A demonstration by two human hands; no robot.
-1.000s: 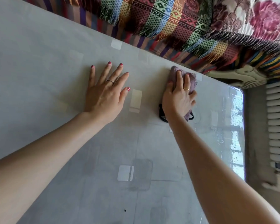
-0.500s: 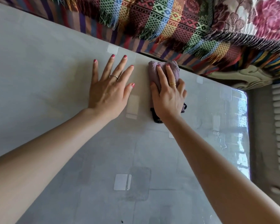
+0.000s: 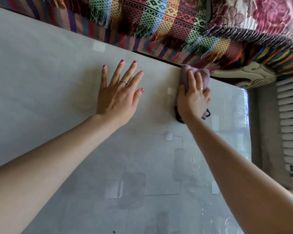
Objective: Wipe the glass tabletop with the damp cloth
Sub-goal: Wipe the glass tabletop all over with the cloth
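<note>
Mauve cloth (image 3: pixel 204 76) lay bunched at the glass tabletop's (image 3: pixel 159 166) far edge, upper right of centre in the frame. The right hand (image 3: pixel 192 98) pressed down on it, fingers curled over the wad. The left hand (image 3: pixel 118 97) rested flat on the glass, fingers spread, holding nothing. Even pressure and overlapping strokes along the edge would likely prevent streaks. A fringed blanket (image 3: pixel 159 27) hung just beyond; the cloth should stay clear of it.

Bright daylight glares off the glass tabletop (image 3: pixel 233 132) at right; edges bow with wide-angle distortion, slightly soft.
</note>
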